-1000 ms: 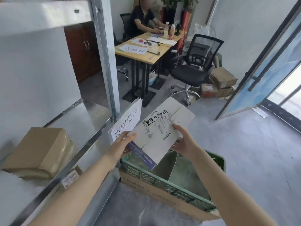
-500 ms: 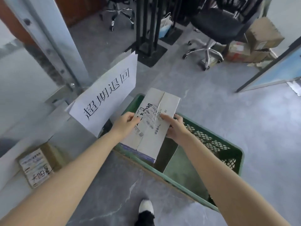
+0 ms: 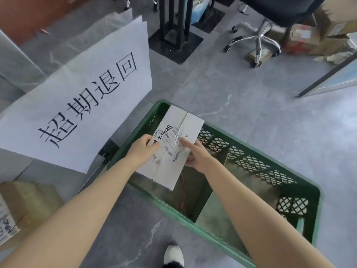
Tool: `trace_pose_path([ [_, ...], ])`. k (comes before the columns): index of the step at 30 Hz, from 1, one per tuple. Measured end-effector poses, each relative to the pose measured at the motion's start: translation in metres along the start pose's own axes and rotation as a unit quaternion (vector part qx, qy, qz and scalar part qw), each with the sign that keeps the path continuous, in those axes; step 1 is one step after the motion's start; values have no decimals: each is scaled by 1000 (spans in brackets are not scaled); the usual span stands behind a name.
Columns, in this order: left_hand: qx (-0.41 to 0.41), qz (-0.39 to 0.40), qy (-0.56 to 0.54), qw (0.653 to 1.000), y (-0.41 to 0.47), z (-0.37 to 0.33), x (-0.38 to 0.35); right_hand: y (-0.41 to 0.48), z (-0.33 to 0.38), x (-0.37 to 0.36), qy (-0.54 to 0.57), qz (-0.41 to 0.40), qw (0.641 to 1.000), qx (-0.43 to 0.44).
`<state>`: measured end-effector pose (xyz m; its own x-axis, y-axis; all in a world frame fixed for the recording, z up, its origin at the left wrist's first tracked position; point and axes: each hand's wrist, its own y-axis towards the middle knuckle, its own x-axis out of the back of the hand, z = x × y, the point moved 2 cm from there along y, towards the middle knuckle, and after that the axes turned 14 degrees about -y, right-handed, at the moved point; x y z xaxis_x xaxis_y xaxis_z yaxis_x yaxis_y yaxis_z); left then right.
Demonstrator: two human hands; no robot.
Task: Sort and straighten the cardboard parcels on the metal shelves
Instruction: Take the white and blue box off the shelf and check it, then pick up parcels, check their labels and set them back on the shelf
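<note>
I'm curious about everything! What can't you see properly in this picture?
All in the head view:
- Green crate: part of its floor is hidden under the white parcel.
- Right hand: lower fingers are behind the parcel.
- Brown parcel: cut off by the left edge.
- Label: print too tiny.

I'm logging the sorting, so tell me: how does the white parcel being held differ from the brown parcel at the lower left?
The white parcel is gripped by the left hand and right hand over the green crate; the brown parcel rests untouched. The white parcel is pale, with printed text and clear tape along its seam; the brown parcel is plain tan cardboard. Both carry a white label.
</note>
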<state>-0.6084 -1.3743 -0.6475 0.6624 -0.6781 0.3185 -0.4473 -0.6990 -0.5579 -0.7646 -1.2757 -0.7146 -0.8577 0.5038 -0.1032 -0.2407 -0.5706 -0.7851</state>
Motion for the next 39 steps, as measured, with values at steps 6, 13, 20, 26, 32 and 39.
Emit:
trace_pose_path([
  [6, 58, -6, 59, 997, 30, 46, -9, 41, -31, -17, 2, -11, 999, -48],
  [13, 110, 31, 116, 987, 49, 77, -14, 72, -50, -34, -103, -89, 989, -49],
  [20, 93, 92, 248, 960, 35, 78, -20, 66, -40, -37, -301, -183, 935, -32],
  [26, 47, 82, 216, 972, 2, 51, -4, 24, -10, -35, -445, -194, 874, 10],
  [32, 9, 77, 143, 987, -66, 13, 27, -55, 33, -40, -492, -182, 850, 45],
  [39, -103, 61, 137, 983, -204, -61, 72, -214, 78, -86, -483, -211, 834, 162],
])
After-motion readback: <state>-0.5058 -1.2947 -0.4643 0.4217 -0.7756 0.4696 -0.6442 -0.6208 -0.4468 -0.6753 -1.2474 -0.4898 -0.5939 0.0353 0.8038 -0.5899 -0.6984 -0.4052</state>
